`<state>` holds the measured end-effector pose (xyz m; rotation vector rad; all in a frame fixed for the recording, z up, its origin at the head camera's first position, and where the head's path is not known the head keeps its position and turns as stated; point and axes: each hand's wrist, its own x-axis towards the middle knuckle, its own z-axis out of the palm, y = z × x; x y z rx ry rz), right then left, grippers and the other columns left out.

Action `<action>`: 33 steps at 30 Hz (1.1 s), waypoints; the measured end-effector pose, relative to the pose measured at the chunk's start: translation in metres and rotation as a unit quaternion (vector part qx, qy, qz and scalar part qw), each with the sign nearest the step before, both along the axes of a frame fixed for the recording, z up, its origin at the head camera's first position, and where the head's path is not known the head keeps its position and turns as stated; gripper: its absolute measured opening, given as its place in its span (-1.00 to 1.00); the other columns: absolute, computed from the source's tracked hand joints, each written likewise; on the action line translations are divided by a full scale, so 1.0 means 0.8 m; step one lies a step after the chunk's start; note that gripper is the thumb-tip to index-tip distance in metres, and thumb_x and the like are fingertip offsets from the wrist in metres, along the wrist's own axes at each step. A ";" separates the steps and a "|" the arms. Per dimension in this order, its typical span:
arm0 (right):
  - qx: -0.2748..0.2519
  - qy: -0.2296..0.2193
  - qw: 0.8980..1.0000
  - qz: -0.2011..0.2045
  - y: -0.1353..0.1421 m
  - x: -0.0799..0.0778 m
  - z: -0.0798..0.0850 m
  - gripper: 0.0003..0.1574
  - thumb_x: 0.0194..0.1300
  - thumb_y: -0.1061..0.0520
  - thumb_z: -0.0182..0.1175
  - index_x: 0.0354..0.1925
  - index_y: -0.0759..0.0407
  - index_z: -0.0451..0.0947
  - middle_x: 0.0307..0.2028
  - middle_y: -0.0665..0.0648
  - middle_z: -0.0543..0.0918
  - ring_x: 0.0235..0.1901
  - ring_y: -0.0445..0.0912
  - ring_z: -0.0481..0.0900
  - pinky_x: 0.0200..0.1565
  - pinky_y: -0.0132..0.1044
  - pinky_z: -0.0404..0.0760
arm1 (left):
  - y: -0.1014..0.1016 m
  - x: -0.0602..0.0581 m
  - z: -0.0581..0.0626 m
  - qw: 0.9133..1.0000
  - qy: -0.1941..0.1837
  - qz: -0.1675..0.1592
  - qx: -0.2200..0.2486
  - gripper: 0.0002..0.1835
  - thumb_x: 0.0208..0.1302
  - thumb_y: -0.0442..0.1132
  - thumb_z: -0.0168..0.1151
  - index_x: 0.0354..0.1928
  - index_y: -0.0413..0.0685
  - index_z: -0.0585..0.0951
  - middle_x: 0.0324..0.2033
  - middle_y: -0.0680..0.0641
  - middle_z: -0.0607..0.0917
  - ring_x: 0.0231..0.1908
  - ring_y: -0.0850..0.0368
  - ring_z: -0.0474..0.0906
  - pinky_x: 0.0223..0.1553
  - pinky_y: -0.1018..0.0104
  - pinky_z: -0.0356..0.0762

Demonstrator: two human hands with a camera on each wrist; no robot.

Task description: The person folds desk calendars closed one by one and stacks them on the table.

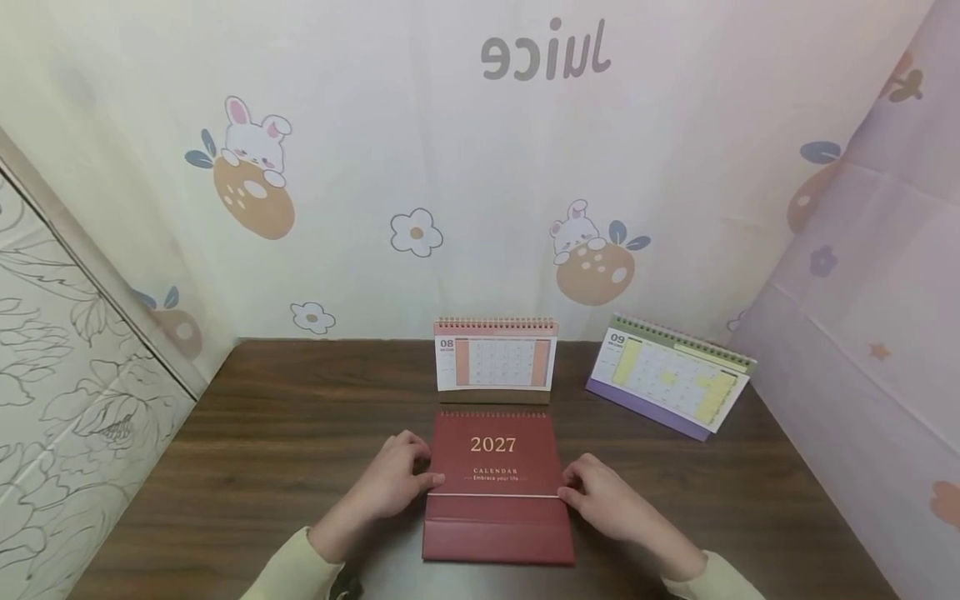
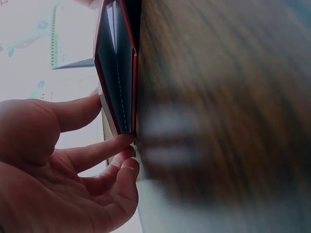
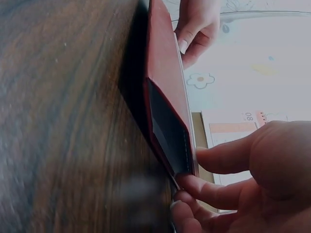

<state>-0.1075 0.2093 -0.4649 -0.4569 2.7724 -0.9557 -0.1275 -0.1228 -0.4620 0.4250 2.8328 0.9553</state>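
A dark red desk calendar with "2027" in gold stands low on the table, its spiral binding at the far end and its folded base toward me. My left hand pinches its left edge, thumb on the cover. At the right edge, my right hand does the same. From the side, the left wrist view shows the base as a thin hollow frame with a dark lining. The right wrist view shows the right thumb above the calendar's edge and the forefinger at the hollow's far corner.
Behind the red calendar stands a pink spiral calendar marked 08. A green and purple calendar marked 09 stands angled at the back right. All rest on a dark wooden table, with printed curtains behind and at the sides.
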 end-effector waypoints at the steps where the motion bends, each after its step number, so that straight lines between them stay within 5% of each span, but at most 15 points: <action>1: -0.003 -0.002 1.000 0.004 0.001 0.000 0.001 -0.92 0.30 0.20 0.31 -0.33 0.15 0.59 -0.34 -0.01 0.45 -0.37 -0.21 0.42 -0.31 -0.30 0.47 | 0.000 0.001 0.001 1.000 0.000 0.001 -0.002 -0.67 0.18 -0.10 0.45 -0.16 -0.22 0.70 -0.12 -0.05 0.57 -0.03 -0.06 0.45 -0.01 -0.02 0.45; 6: -0.016 -0.003 1.000 0.008 0.007 -0.001 0.000 -0.89 0.29 0.13 0.34 -0.30 0.14 0.61 -0.36 -0.03 0.48 -0.37 -0.24 0.44 -0.31 -0.32 0.49 | -0.001 0.003 0.006 1.000 0.000 0.000 -0.009 -0.66 0.17 -0.06 0.46 -0.18 -0.19 0.71 -0.18 -0.02 0.57 -0.06 -0.06 0.48 0.00 -0.03 0.46; 11: -0.007 0.008 0.999 -0.032 0.008 0.000 -0.001 -0.82 0.23 0.08 0.40 -0.23 0.11 0.64 -0.34 -0.05 0.53 -0.33 -0.22 0.50 -0.27 -0.28 0.53 | -0.006 0.002 0.005 0.999 0.019 0.002 -0.038 -0.63 0.20 0.00 0.43 -0.13 -0.15 0.71 -0.17 -0.02 0.60 -0.06 -0.04 0.51 -0.01 -0.03 0.49; 17: 0.024 0.063 0.997 -0.047 0.006 0.002 0.003 -0.68 0.21 0.02 0.43 -0.09 0.06 0.65 -0.18 -0.06 0.59 -0.08 -0.08 0.56 0.03 -0.03 0.54 | -0.010 0.002 0.005 0.994 0.064 -0.007 -0.088 -0.60 0.24 0.06 0.38 -0.05 -0.09 0.70 -0.11 -0.03 0.61 -0.04 -0.01 0.52 -0.04 -0.01 0.54; 24: 0.028 0.130 0.991 0.030 0.003 0.009 0.001 -0.51 0.25 -0.02 0.40 0.10 0.10 0.59 0.12 0.08 0.55 0.19 0.07 0.44 0.18 0.09 0.45 | -0.011 0.012 0.014 0.979 0.138 -0.083 -0.126 -0.48 0.29 0.12 0.31 0.13 -0.09 0.65 0.17 -0.13 0.58 0.17 -0.09 0.46 0.20 -0.10 0.40; 33: 0.056 0.118 0.985 0.109 -0.003 0.015 0.003 -0.16 0.26 -0.23 0.33 0.39 0.07 0.40 0.46 0.22 0.22 0.46 0.20 0.06 0.24 0.20 0.35 | -0.008 0.018 0.013 0.962 0.084 -0.221 -0.135 -0.18 0.31 0.36 0.11 0.52 0.20 0.25 0.56 -0.05 0.00 0.50 -0.15 -0.09 0.33 -0.17 0.20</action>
